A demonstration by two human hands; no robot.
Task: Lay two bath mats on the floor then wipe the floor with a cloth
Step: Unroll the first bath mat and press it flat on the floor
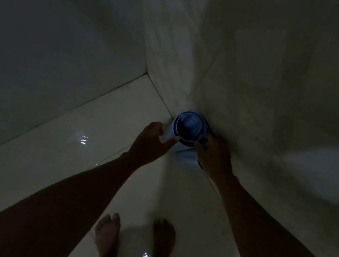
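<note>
Near the wall corner, both hands grip the rolled blue mat [187, 128]; better to unroll it slowly, flat on the floor [50, 154], left hand [153, 141] and right hand [215, 157] fingers clamped on it

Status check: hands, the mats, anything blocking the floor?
Left hand and right hand both gripping the rolled blue bath mat, upright by the tiled wall. Nothing laid yet. Glossy floor ahead unobstructed; lighting dim.

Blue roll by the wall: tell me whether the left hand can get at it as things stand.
Probably yes. The left hand already sits against the blue roll's left side, with nothing between them; the right hand is on the other side. Dim light hides the exact grip.
</note>
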